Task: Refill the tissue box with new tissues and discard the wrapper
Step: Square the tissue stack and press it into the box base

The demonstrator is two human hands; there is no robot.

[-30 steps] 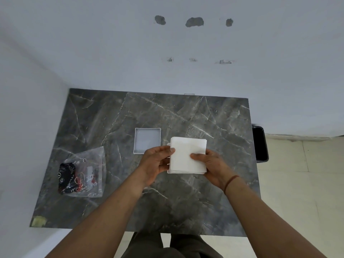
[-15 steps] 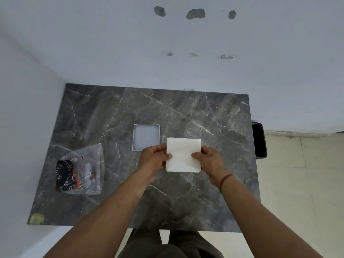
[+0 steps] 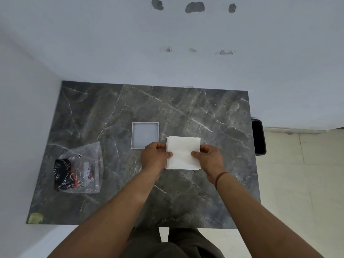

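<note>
A square stack of white tissues (image 3: 183, 152) sits over the tissue box, of which only a thin edge (image 3: 165, 141) shows at the stack's upper left. My left hand (image 3: 154, 155) grips the stack's left side and my right hand (image 3: 208, 155) grips its right side, thumbs on top. A white square lid or tray (image 3: 145, 135) lies flat on the table just to the left. The crumpled clear wrapper with black and red print (image 3: 78, 170) lies at the table's left.
The dark marble table (image 3: 186, 112) stands against white walls at the back and left. A black bin (image 3: 258, 135) stands on the floor off the table's right edge. A yellowish tape scrap (image 3: 35, 217) marks the front left corner.
Both hands with the tissue stack have stayed at the table's middle, shifting slightly. The stack now lies squarer, with the box edge peeking out at its upper left.
</note>
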